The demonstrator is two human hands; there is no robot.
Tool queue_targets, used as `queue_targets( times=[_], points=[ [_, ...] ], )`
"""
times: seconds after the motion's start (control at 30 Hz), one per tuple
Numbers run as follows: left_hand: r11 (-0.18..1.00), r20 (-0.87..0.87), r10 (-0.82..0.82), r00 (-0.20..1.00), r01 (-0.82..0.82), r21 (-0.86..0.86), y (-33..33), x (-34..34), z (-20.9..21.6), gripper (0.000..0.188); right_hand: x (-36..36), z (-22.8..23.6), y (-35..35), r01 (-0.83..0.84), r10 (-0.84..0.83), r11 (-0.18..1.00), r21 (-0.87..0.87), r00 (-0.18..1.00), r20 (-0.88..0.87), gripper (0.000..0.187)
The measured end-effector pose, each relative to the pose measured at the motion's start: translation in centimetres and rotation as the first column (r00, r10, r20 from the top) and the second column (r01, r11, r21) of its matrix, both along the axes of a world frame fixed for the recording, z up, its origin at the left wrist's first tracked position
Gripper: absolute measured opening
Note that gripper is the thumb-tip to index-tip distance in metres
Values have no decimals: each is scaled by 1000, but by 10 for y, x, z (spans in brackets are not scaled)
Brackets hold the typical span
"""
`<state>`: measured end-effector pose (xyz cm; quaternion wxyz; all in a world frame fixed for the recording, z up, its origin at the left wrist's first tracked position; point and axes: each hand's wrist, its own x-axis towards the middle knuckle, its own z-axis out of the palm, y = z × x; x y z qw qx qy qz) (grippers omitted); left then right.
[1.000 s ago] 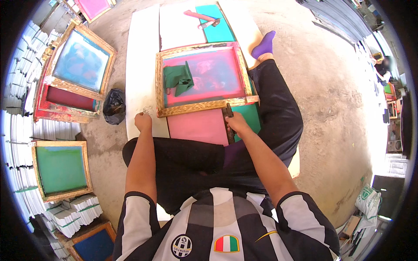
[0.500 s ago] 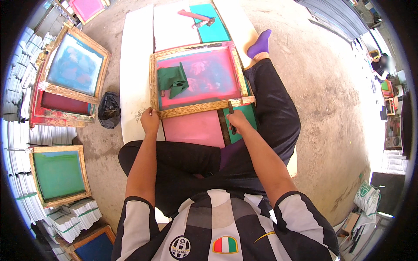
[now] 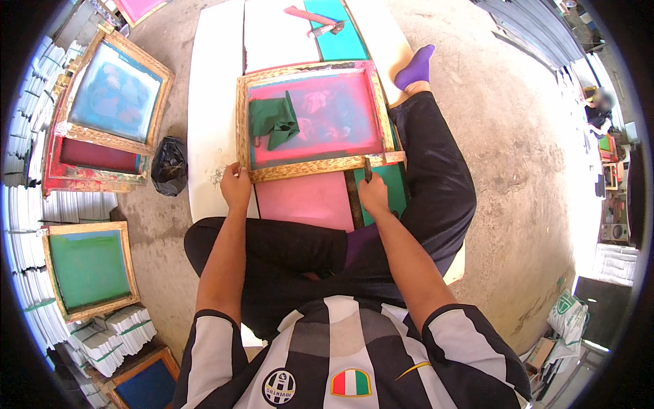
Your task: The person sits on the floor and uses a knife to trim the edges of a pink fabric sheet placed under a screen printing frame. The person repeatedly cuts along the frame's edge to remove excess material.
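In the head view, a wooden frame (image 3: 310, 169) strung with pink and blue mesh is seen lying on the white table (image 3: 216, 129), in front of the person. A crumpled green cloth (image 3: 272, 121) is laid over the left part of the mesh. The lower left corner of the frame is met by the left hand (image 3: 236, 185), whose fingers are curled there; whether the wood is actually pinched cannot be told. A slim dark tool (image 3: 368, 168) is gripped by the right hand (image 3: 374, 193), with the fingers wrapped around it, and its upper end is held at the lower rail of the frame, toward the right. A pink panel (image 3: 303, 201) and a green panel (image 3: 390, 183) are partly covered by the frame. Beyond it, a red tool (image 3: 306, 14) and a pale-handled tool (image 3: 320, 31) are left close together at the far end. The right leg (image 3: 436, 157) is stretched along the right side of the frame. On the left, a black plastic bag (image 3: 169, 167) is set on the floor (image 3: 160, 225), near a blue-meshed frame (image 3: 116, 88) and a green-meshed frame (image 3: 88, 262). Another person (image 3: 599, 123) is seen far off at the right edge.
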<state>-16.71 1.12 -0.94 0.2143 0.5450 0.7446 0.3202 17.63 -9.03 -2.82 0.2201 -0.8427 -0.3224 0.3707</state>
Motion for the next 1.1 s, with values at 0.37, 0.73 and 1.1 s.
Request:
queue_targets(
  times=[0.37, 0.73, 1.1],
  points=[
    [857, -227, -394, 891, 446, 260, -14, 49, 18, 28, -26, 1, -15, -41, 72, 971, 235, 989, -125, 31],
    [892, 815, -225, 534, 450, -48, -57, 108, 3, 22, -74, 37, -24, -391, 471, 879, 272, 798, -375, 19],
    [877, 936, -77, 343, 470, -100, -65, 109, -8, 24, -71, 44, -24, -282, 337, 939, 196, 636, -694, 18]
  ],
)
